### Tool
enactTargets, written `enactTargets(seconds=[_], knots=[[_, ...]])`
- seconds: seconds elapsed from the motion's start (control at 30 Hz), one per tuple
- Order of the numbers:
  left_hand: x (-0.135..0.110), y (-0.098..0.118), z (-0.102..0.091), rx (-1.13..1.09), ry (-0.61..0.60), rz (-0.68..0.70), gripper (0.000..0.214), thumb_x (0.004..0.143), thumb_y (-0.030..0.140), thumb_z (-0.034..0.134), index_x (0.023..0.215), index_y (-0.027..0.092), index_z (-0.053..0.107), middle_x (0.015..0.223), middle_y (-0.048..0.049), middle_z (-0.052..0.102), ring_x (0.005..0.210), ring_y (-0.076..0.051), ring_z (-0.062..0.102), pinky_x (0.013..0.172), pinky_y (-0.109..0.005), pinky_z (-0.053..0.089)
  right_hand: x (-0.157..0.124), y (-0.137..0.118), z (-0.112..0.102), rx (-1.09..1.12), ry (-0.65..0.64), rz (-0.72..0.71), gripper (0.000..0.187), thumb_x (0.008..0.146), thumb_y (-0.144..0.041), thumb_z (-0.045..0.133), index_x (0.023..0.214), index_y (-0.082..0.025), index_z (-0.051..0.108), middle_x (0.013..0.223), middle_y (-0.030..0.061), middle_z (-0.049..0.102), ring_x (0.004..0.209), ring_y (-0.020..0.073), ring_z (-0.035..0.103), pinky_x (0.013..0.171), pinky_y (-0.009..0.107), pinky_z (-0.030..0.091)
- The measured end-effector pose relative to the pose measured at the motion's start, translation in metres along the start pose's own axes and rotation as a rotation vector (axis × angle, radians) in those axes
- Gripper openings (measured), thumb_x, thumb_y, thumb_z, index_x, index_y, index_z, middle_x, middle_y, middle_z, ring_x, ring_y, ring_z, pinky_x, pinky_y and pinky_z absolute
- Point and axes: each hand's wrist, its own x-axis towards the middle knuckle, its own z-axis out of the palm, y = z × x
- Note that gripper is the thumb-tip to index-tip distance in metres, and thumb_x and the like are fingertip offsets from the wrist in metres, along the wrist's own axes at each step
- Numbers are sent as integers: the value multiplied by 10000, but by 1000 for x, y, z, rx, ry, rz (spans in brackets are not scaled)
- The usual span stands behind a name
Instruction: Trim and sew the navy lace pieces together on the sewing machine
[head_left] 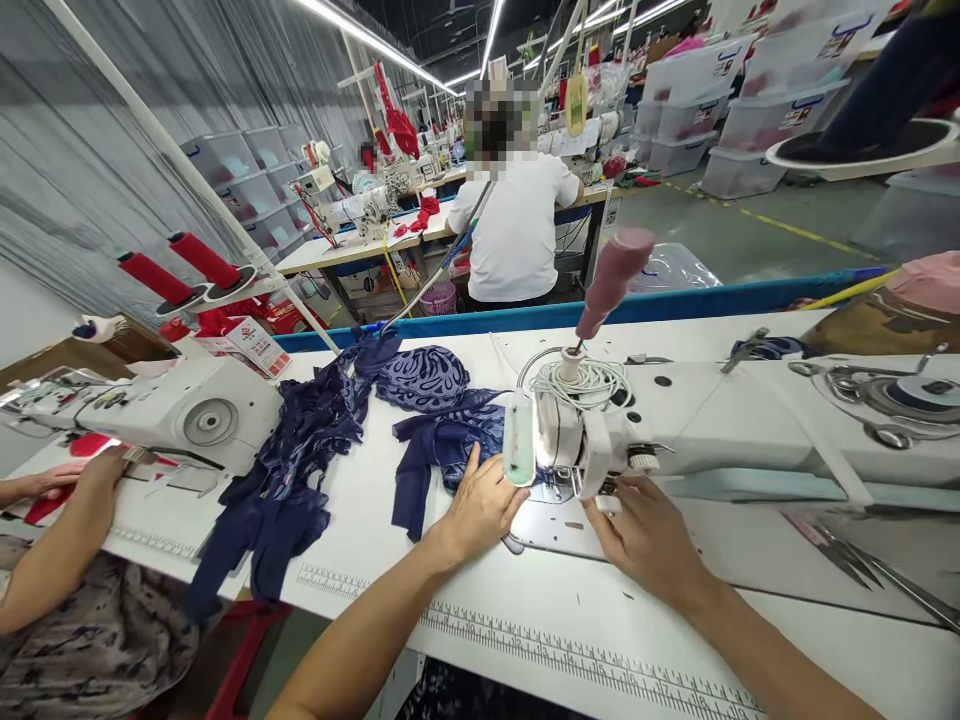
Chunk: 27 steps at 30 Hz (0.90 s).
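Observation:
My left hand [480, 508] lies on a navy patterned bra piece [480, 430] beside the needle area of a white sewing machine [690, 400]. Its fingers press the cloth to the bed, partly behind a small green tray [519, 440] on the machine head. Close to the presser foot [581, 485], on its right side, my right hand [652, 535] has its thumb and fingers drawn together. Its fingertips are partly hidden, and what they hold does not show. Left of my hands lie another navy bra cup [424, 378] and a heap of navy strips [300, 450].
A pink-handled screwdriver [615, 275] stands upright on the machine. Scissors [832, 550] lie at right; a printed ruler [540, 640] runs along the front edge. At left, a co-worker's arm [67, 540] works red cloth at another machine [202, 415]. Someone in white [517, 230] sits ahead.

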Motion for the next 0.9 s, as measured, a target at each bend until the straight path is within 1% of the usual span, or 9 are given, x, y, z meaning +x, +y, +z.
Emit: enactTargets(seconds=[0.13,0.2,0.3,0.4,0.5,0.6,0.67,0.73,0.9], knots=[[-8,-5,-13,5,-80,-16,243,961,132,489,1161,209,604,1208,-80,663,1209,-221,580,1140,-614,297,5,-5,-2,-20,11,-52,370,916,-112,533,568,-217,463,492,-47,394,498,115,387,651,302,417],[-20,-8,-21,-6,-128,-40,245,951,90,471,1107,205,620,1205,-74,668,1225,-208,573,1137,-613,298,6,-5,-3,-22,16,-82,324,912,-105,536,606,-212,518,471,-53,388,479,116,376,610,304,394],[-44,-8,-31,-53,-149,-51,222,951,88,466,1056,201,626,1235,-64,660,1269,-189,544,1161,-599,259,4,-3,-2,-6,8,-138,176,905,-96,543,781,-186,627,561,-28,553,497,115,435,606,308,384],[-66,-1,-34,-92,-132,-42,178,958,120,476,1032,193,620,1240,-67,662,1287,-187,532,1184,-584,220,0,-3,0,28,-25,-189,162,910,-87,528,897,-182,659,757,1,683,527,97,476,634,300,392],[-77,8,-35,-127,-123,-24,173,971,153,473,1077,191,604,1245,-69,659,1292,-196,526,1194,-588,184,1,-13,1,67,-132,-201,279,930,-91,471,1122,-184,651,820,12,663,587,95,506,591,266,368],[-78,16,-37,-116,-143,-22,312,976,232,518,1288,213,517,1245,-73,647,1282,-210,526,1184,-609,189,7,-29,1,107,-328,-188,459,937,-102,418,1371,-207,522,773,8,563,625,118,486,563,253,330],[-76,19,-37,-63,-160,-18,406,967,277,552,1361,231,466,1236,-78,637,1242,-224,543,1163,-634,215,11,-37,-2,104,-403,-194,482,928,-91,411,1380,-222,515,780,15,532,660,137,478,604,268,337],[-76,19,-34,-1,-157,-5,393,964,289,558,1347,238,488,1212,-80,633,1191,-231,561,1142,-651,243,10,-41,-7,79,-425,-209,453,921,-81,413,1329,-217,554,792,23,530,688,150,478,633,285,337],[-80,16,-27,56,-104,29,371,971,287,541,1334,224,499,1207,-83,631,1207,-237,544,1139,-632,276,-4,-35,-26,106,-405,-151,253,975,-160,431,1144,-184,618,797,18,548,712,147,503,703,307,351]])
